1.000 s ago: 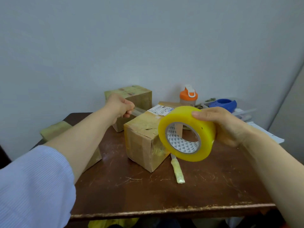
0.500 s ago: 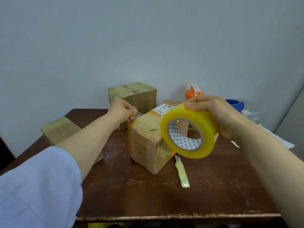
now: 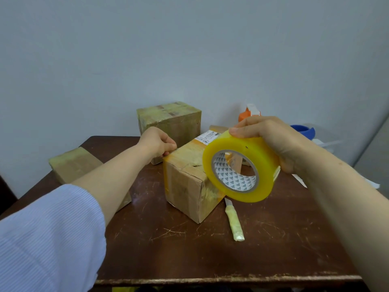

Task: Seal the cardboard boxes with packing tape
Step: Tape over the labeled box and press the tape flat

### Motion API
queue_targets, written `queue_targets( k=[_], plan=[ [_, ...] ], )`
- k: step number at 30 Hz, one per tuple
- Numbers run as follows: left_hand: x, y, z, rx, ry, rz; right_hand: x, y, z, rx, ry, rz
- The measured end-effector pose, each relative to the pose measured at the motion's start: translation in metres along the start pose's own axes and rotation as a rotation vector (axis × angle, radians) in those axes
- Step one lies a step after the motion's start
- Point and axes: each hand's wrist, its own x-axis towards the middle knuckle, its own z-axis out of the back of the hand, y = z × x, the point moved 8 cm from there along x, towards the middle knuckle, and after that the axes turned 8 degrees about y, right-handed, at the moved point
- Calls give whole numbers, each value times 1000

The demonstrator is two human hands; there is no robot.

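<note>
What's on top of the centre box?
White shipping label at the far corner; left hand, fingers curled, at the left corner. The tape roll hides the top's right side.

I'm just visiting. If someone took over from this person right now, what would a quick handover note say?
Left hand: fingers curled at the far top corner of the middle box, apparently pinching the tape end.
Right hand: grips the yellow tape roll, held up off the table near that box.
The back box and left box look already taped. A wrapped cutter lies beside the middle box.
Done: strip started. Left: lay it across the top, press, cut.
</note>
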Motion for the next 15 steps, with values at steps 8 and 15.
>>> queue_targets(
  k=[8,15],
  plan=[
    [4,9,-6,-51,74,48,-1,-1,0,24,-6,-15],
    [-4,26,-5,-154,-19,42,-2,-1,-1,30,4,-18]
  ],
)
